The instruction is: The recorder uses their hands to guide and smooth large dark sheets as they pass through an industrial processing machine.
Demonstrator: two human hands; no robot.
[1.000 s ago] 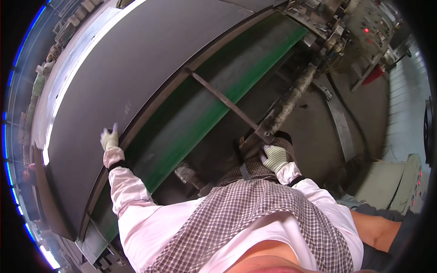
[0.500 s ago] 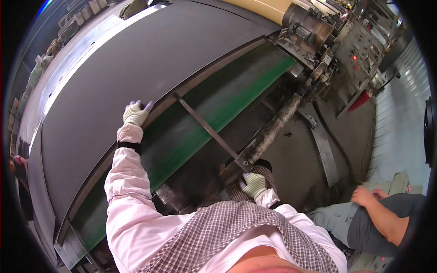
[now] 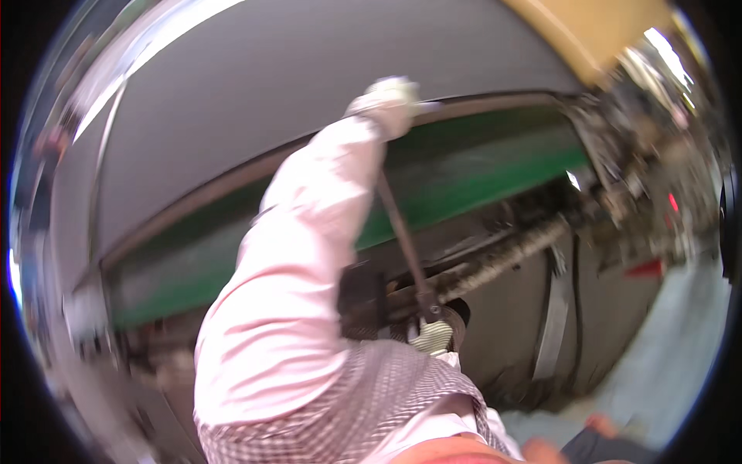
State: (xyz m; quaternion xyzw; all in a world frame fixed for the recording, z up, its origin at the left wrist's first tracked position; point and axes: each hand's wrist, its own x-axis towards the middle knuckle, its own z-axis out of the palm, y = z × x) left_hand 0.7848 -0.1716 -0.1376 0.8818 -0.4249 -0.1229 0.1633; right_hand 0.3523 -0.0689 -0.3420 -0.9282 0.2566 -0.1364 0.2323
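My left hand (image 3: 389, 103), in a pale striped glove with lilac fingertips, is at the front edge of a wide dark grey sheet (image 3: 255, 85). It is smeared by motion, so its grip does not show. Below the sheet runs a green belt (image 3: 471, 178). A slim metal bar (image 3: 403, 236) slants down across the belt toward my body, its upper end hidden behind my left forearm. Close to my waist, my gloved right hand (image 3: 431, 338) is curled at the bar's lower end. What its fingers hold is hidden.
A rough, pale-crusted roller (image 3: 510, 251) lies in front of the belt. Blurred machinery (image 3: 618, 170) stands to the right, below a yellow panel (image 3: 587, 31). A flat metal strip (image 3: 553, 317) is on the floor. Another person's hand (image 3: 601, 425) shows at the lower right.
My left hand has travelled right along the sheet's edge, past the bar's upper end, with the arm stretched further. The whole view has turned and blurred. My right hand stays by the bar's lower end.
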